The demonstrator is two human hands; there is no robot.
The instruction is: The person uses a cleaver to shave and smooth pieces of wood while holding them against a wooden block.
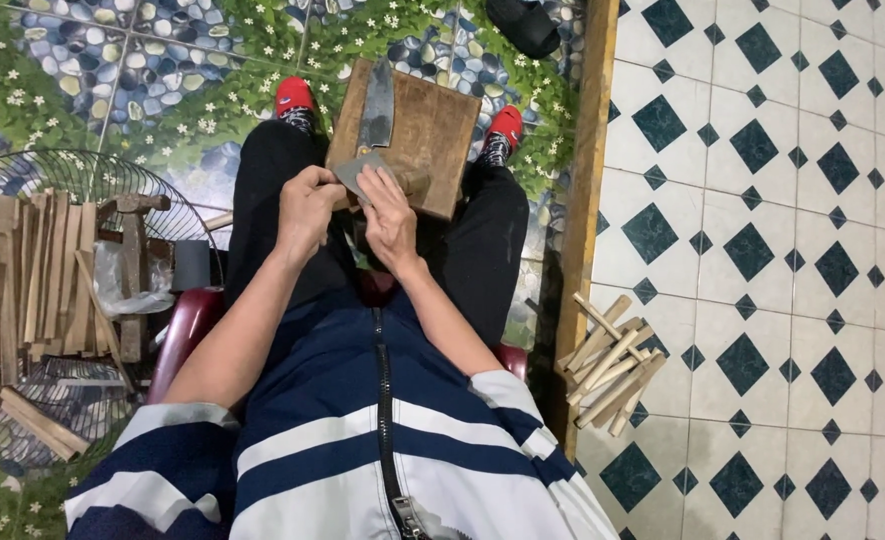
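Observation:
A brown wooden block [433,135] stands between my knees, with a dark cleaver-like blade [376,108] lying on its left part. My left hand [308,208] and my right hand [389,215] meet at the block's near edge, both pinching a small flat grey piece [355,172] just below the blade. The fingers cover much of that piece. I sit with black trousers and red shoes [295,96] on a pebble-and-flower patterned floor.
A wire fan guard [83,170] at left holds many wooden slats [33,270] and a clear plastic bag. A heap of short wooden sticks [611,365] lies on the tiled floor at right. A wooden strip [585,200] divides the two floors. A black object [525,25] lies at top.

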